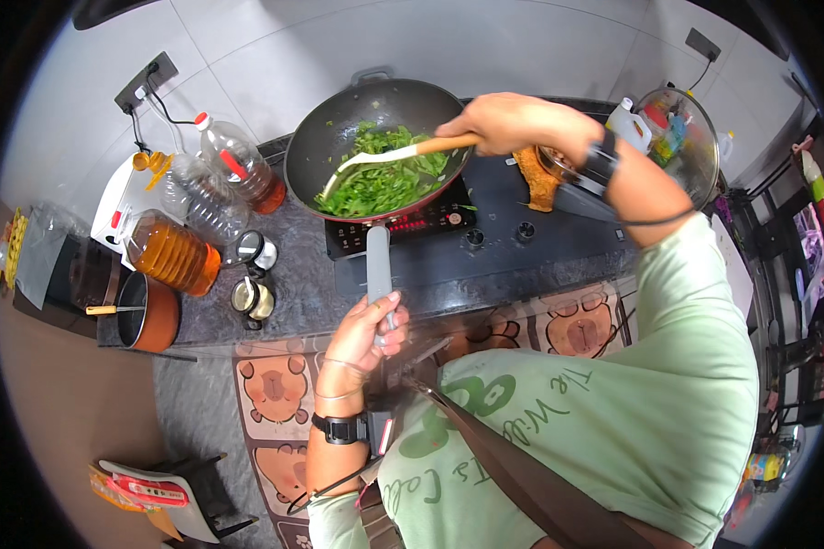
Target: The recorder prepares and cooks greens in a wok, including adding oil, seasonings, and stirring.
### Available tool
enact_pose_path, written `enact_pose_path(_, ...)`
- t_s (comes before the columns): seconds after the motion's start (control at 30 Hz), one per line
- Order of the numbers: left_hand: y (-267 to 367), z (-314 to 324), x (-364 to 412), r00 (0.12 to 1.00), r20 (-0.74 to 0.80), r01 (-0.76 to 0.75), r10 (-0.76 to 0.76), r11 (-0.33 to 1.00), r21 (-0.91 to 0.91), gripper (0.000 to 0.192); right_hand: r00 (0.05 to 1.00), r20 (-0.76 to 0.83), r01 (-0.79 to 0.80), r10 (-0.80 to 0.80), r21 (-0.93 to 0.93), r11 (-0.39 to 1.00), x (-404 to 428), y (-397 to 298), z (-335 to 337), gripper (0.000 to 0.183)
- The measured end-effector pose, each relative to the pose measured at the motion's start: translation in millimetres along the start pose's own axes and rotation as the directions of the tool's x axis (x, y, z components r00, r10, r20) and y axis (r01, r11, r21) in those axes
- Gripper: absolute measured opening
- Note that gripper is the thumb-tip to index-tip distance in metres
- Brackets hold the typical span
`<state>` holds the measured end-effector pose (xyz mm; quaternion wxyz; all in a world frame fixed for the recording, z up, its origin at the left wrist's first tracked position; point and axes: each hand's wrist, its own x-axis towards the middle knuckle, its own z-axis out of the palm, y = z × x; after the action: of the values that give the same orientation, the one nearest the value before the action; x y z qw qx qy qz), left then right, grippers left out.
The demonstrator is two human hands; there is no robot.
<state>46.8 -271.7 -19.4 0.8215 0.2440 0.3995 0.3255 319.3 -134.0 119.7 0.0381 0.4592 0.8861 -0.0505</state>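
Note:
A dark wok (316, 130) with a red outer rim stands on a lit induction cooker (412, 230). Chopped leafy greens (378, 189) lie heaped in its lower half. My left hand (367, 333) grips the wok's grey handle (378, 261) close to its end. Over the wok's right rim, my right hand (501, 123) is closed on the wooden handle of a pale spatula (378, 156). The spatula's head is down among the greens on the left side, its tip partly hidden by leaves.
Oil bottles (172, 254) and an empty plastic bottle (206, 199) crowd the counter's left, beside two spice jars (253, 298) and a brown pot (152, 312). At right are a glass lid (700, 144), a white jug (628, 127) and an orange-brown cloth-like item (539, 182).

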Motion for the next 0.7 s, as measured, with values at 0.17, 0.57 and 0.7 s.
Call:
enact_pose_path(0.17, 1, 1, 2, 1.0, 0.029, 0.001, -0.002, 0.999, 0.032, 0.017, 0.995, -0.095, -0.043, 0.024, -0.206, 0.978, -87, 4, -20, 0.057)
enact_pose_path(0.57, 2, 1, 1, 0.999, 0.048, 0.013, -0.015, 1.0, 0.024, 0.015, 0.969, -0.183, 0.058, -0.168, -0.49, 0.87, -86, -3, -1, 0.034)
enact_pose_path(0.7, 0, 3, 2, 1.0, 0.004, 0.012, -0.012, 0.999, 0.03, 0.015, 0.981, -0.188, -0.126, 0.041, -0.471, 0.873, -23, -2, 30, 0.03)
